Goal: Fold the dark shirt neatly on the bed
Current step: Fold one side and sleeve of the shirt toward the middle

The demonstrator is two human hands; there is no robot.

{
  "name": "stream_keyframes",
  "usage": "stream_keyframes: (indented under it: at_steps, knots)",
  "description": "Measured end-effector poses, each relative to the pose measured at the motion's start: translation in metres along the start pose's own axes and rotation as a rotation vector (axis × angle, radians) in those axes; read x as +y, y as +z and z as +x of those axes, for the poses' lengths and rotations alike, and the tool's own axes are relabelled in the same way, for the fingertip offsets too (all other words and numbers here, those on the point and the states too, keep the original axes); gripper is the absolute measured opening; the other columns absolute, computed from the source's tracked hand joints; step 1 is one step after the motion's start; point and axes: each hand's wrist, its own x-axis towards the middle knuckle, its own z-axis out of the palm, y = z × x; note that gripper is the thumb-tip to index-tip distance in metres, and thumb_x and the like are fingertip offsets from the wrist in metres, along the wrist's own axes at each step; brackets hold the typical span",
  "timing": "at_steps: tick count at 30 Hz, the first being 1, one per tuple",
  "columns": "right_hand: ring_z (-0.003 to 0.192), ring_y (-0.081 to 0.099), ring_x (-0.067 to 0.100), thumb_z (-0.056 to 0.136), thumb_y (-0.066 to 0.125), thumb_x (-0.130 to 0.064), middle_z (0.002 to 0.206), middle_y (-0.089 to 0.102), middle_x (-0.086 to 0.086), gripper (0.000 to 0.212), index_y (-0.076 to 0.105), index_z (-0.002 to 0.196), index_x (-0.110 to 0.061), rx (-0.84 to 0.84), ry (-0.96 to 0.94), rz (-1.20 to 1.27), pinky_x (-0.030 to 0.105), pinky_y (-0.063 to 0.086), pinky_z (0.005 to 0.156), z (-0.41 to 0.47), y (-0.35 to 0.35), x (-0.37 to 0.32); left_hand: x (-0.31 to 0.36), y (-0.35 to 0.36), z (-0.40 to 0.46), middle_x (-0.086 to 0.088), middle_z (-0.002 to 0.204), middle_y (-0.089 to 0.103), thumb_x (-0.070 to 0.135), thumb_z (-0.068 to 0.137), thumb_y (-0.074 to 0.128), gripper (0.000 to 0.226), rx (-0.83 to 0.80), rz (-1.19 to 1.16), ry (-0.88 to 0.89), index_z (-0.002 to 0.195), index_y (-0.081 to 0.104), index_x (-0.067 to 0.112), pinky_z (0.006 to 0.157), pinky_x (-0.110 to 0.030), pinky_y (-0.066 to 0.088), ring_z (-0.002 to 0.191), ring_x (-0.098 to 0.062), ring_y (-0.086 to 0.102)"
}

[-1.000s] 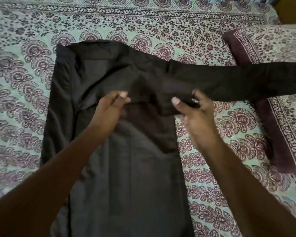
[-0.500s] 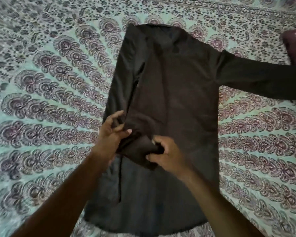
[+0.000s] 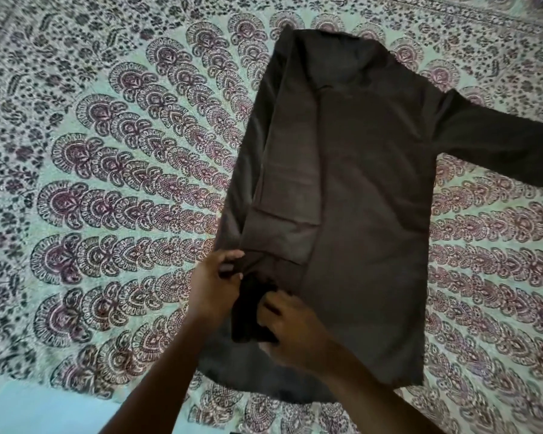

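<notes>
Two hands work the same spot: the cuff end of the folded-in sleeve [image 3: 282, 227], at about 7 o'clock on the dark shirt [image 3: 358, 198]. Compared with half a second ago, that sleeve now lies straighter down the shirt's left side, running from the shoulder at 12 o'clock towards the hem, and the bunched cloth between the hands has been drawn lower and flatter. A second ago both hands were up at the chest, with the sleeve lying across it; the head camera has also swung left since then, so the pillow at 3 o'clock is out of view.

Grip, left hand [image 3: 215, 285]: fingers curled, pinching a fold of cloth at the sleeve's outer edge. Grip, right hand [image 3: 290, 327]: fingers curled round the dark cuff end, holding it down on the shirt body.

Shirt position: flat on the patterned bed [image 3: 107, 198], collar at 12 o'clock, hem at 6 o'clock. The other sleeve [image 3: 499, 145] extends unfolded to 3 o'clock, off frame.

Judgement: left-side fold is nearly settled; cuff needs smoothing. Remaining, as I read it: right side and sleeve in, then the length folded up. Risk: cuff bunching under the next fold and leaving a lump.
</notes>
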Motion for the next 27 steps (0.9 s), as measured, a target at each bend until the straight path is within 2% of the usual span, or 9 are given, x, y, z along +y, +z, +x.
stream_keyframes:
  at_steps: [2, 5, 8, 10, 14, 17, 21, 24, 27]
  knots:
    - [0.094, 0.058, 0.030, 0.070, 0.073, -0.041, 0.111, 0.060, 0.007, 0.047, 0.058, 0.108, -0.018, -0.015, -0.041, -0.023, 0.039, 0.053, 0.073, -0.001, 0.008, -0.002, -0.013, 0.001, -0.008, 0.006, 0.098, 0.069, -0.009, 0.081, 0.077, 0.042, 0.016, 0.017, 0.015, 0.116, 0.074, 0.014, 0.075, -0.019, 0.060, 0.092, -0.014, 0.071]
    - [0.094, 0.054, 0.031, 0.079, 0.073, -0.041, 0.112, 0.057, 0.009, 0.035, 0.065, 0.101, -0.014, 0.022, -0.073, 0.015, 0.043, 0.049, 0.075, -0.006, 0.016, -0.007, -0.030, 0.005, -0.018, 0.001, 0.118, 0.061, -0.001, 0.080, 0.077, 0.040, 0.057, 0.120, 0.156, 0.118, 0.072, 0.012, 0.091, -0.038, 0.059, 0.107, -0.022, 0.065]
    - [0.097, 0.055, 0.033, 0.088, 0.074, -0.042, 0.115, 0.057, 0.014, 0.039, 0.066, 0.102, -0.007, 0.067, -0.095, 0.100, 0.043, 0.049, 0.082, -0.009, 0.013, -0.007, -0.039, 0.010, -0.031, -0.004, 0.131, 0.055, 0.023, 0.091, 0.058, 0.037, 0.084, 0.254, 0.261, 0.126, 0.066, 0.014, 0.102, -0.044, 0.048, 0.118, -0.027, 0.053]
    - [0.099, 0.057, 0.036, 0.095, 0.070, -0.032, 0.115, 0.059, 0.018, 0.032, 0.066, 0.104, -0.001, 0.170, -0.082, 0.144, 0.043, 0.050, 0.088, -0.009, 0.006, -0.005, -0.039, 0.013, -0.039, -0.003, 0.143, 0.051, 0.027, 0.098, 0.047, 0.038, 0.084, 0.366, 0.275, 0.133, 0.061, 0.019, 0.102, -0.050, 0.044, 0.123, -0.029, 0.050]
    - [0.107, 0.062, 0.036, 0.094, 0.066, -0.008, 0.117, 0.063, 0.018, 0.014, 0.070, 0.105, 0.000, 0.433, 0.071, 0.043, 0.046, 0.051, 0.092, 0.002, -0.004, 0.010, -0.034, 0.026, -0.048, -0.005, 0.160, 0.042, 0.039, 0.102, 0.049, 0.050, 0.076, 0.498, 0.264, 0.147, 0.050, 0.018, 0.109, -0.053, 0.039, 0.140, -0.031, 0.044]
    - [0.109, 0.062, 0.033, 0.091, 0.066, -0.012, 0.122, 0.059, 0.014, 0.020, 0.069, 0.109, -0.004, 0.529, 0.281, 0.003, 0.046, 0.053, 0.093, 0.017, -0.010, 0.029, -0.028, 0.034, -0.049, -0.008, 0.154, 0.047, 0.046, 0.100, 0.053, 0.057, 0.098, 0.491, 0.243, 0.148, 0.048, 0.016, 0.106, -0.053, 0.043, 0.133, -0.032, 0.046]
    - [0.101, 0.057, 0.018, 0.091, 0.075, -0.017, 0.121, 0.052, 0.010, 0.031, 0.063, 0.118, -0.007, 0.689, 0.625, 0.160, 0.017, 0.043, 0.088, 0.037, -0.018, 0.034, -0.019, 0.034, -0.040, -0.008, 0.131, 0.052, 0.021, 0.101, 0.063, 0.032, 0.162, 0.137, 0.120, 0.132, 0.056, 0.017, 0.091, -0.048, 0.055, 0.110, -0.032, 0.060]
    - [0.077, 0.056, 0.007, 0.087, 0.080, -0.010, 0.117, 0.052, 0.005, 0.034, 0.064, 0.117, -0.011, 0.749, 0.724, 0.285, 0.023, 0.051, 0.072, 0.049, -0.021, 0.031, -0.019, 0.023, -0.030, -0.005, 0.108, 0.060, 0.002, 0.096, 0.062, 0.020, 0.223, 0.081, 0.091, 0.110, 0.065, 0.015, 0.080, -0.043, 0.053, 0.089, -0.022, 0.059]
    - [0.069, 0.059, 0.006, 0.081, 0.082, -0.002, 0.113, 0.051, 0.000, 0.038, 0.065, 0.114, -0.012, 0.722, 0.739, 0.308, 0.025, 0.055, 0.069, 0.053, -0.021, 0.029, -0.026, 0.012, -0.024, -0.003, 0.107, 0.058, -0.002, 0.092, 0.063, 0.022, 0.179, 0.127, 0.086, 0.108, 0.067, 0.013, 0.077, -0.044, 0.054, 0.085, -0.022, 0.059]
